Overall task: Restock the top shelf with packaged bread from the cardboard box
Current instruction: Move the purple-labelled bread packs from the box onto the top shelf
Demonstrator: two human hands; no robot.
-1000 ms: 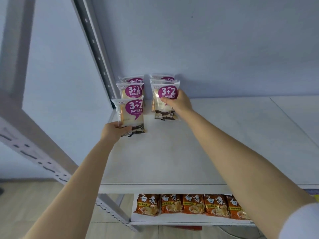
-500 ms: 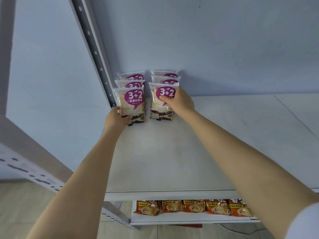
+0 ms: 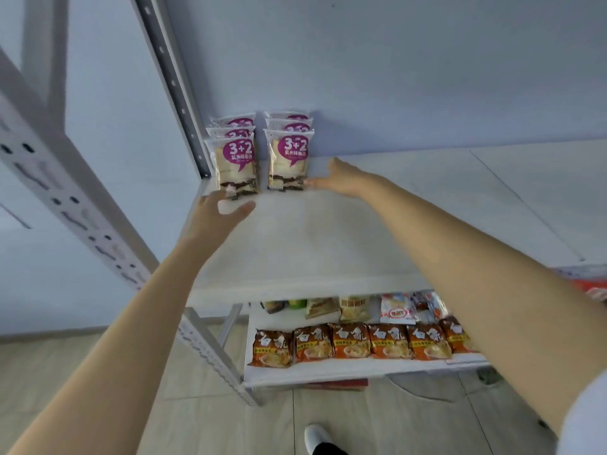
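Two rows of packaged bread with purple "3+2" labels stand upright at the back left corner of the white top shelf. The front pack of the left row and the front pack of the right row each hide two more behind them. My left hand hovers just in front of the left row, fingers spread, holding nothing. My right hand is beside the right row's lower right corner, open and empty. The cardboard box is out of view.
A grey perforated upright post stands left of the bread, and a slanted frame rail crosses the left side. The lower shelf holds a row of orange noodle packs and other snacks. My shoe is on the wooden floor.
Both hands have let go of the front bread packs and drawn back from them. The camera has tilted down, showing more of the lower shelf and floor.
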